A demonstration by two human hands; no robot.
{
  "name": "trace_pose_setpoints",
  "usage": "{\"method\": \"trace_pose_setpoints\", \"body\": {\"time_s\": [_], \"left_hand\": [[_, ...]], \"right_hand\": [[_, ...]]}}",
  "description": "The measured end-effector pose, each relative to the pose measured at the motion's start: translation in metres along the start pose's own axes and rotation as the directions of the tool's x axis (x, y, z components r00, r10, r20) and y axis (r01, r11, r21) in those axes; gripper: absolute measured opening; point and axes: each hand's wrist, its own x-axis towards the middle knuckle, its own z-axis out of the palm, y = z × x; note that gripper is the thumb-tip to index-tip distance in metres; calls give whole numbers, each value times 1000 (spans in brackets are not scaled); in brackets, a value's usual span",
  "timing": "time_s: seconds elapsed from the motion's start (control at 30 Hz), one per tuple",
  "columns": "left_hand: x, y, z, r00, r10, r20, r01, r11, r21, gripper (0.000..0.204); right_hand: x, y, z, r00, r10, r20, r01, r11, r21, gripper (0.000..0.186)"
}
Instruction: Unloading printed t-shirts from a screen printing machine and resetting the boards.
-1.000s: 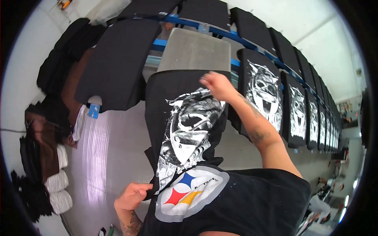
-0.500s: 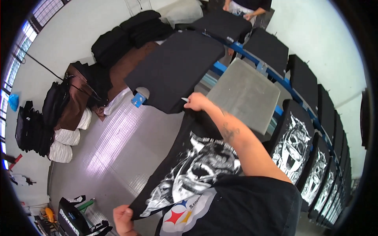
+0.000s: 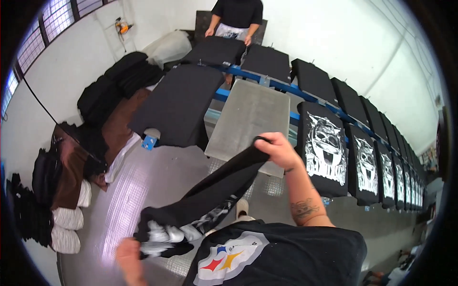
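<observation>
The right hand [image 3: 279,150] clenches the black shirt [image 3: 217,190] at one o'clock; the left hand [image 3: 129,252] grips its bunched end at seven. Soft, light, limp: best held by edges.

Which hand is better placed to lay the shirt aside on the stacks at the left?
Probably the left hand. It grips the bunched lower end of the black shirt on the side nearest the folded stacks. The right hand holds the other end over the bare metal platen.

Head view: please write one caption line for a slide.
Both hands, right hand and left hand, hold a printed black shirt beside a bare metal board.
</observation>
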Motion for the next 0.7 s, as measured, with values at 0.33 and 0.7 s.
{"method": "trace_pose_setpoints", "body": {"time_s": [0.33,0.7], "left_hand": [[22,62,138,525,623,579,-665,726,-178,24],[55,113,232,-131,273,953,-115,951,-288,30]], "right_hand": [[-37,-55,82,775,12,632,405,759,-510,23],[-81,-91,105,466,332,820,607,554,-569,29]]}}
